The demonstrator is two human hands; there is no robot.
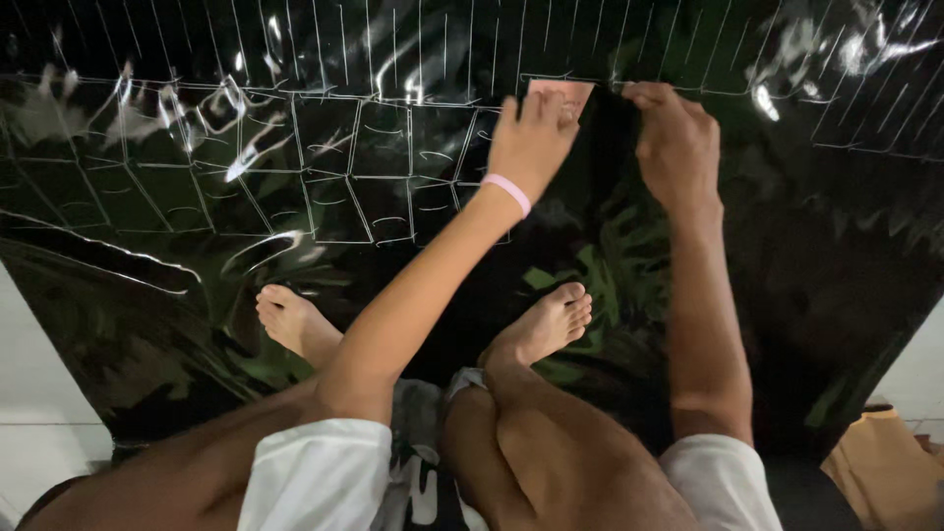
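A large glossy black sheet (324, 167) scored into small rectangles lies spread on the floor before me. My left hand (531, 138), with a pink band on the wrist, pinches a small pink rectangular piece (562, 93) at the sheet's cut line. My right hand (677, 138) is just to its right, fingers curled and gripping the black sheet's edge at a dark gap (605, 128) where pieces are gone. Both arms reach forward over my bare feet (546, 324), which rest on the sheet.
White floor tile (39, 393) shows at the lower left and right edges. A tan-orange object (880, 472) lies at the lower right beside the sheet. My knees and white sleeves fill the bottom of the view.
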